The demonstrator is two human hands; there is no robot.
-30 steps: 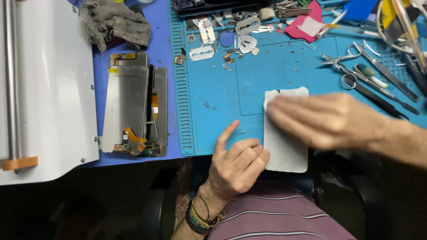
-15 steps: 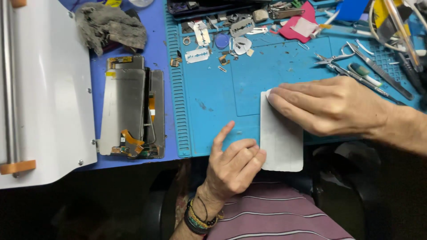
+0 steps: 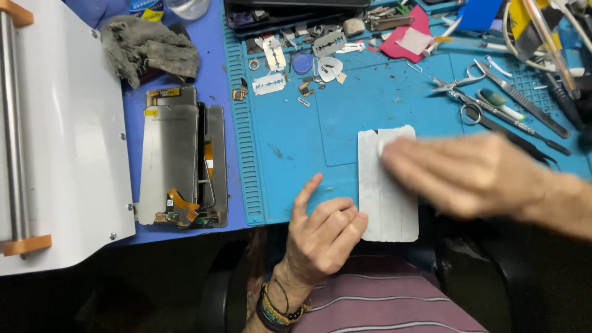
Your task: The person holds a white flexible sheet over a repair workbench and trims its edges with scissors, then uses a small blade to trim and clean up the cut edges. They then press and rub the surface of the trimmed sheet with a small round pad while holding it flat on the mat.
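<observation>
A white, phone-shaped panel point(image 3: 388, 209) lies upright on the blue work mat point(image 3: 290, 142) and overhangs its front edge. My left hand point(image 3: 324, 237) rests at the panel's lower left edge, its curled fingers against that edge and one finger stretched out over the mat. My right hand point(image 3: 468, 176) reaches in from the right and lies flat across the panel's upper half. It is blurred by motion. A pale spot shows at its fingertips, and I cannot make out whether it is a wipe.
A dismantled phone screen assembly point(image 3: 182, 163) lies left of the mat, beside a white machine point(image 3: 55, 142) with a roller. A grey rag point(image 3: 151, 49) sits at the back left. Razor blades point(image 3: 271, 83) and small parts are at the back, scissors and tweezers point(image 3: 493, 108) at the right.
My right hand has slid back and forth across the panel's upper part. The panel has shifted slightly left toward my left hand, which has stayed at its edge.
</observation>
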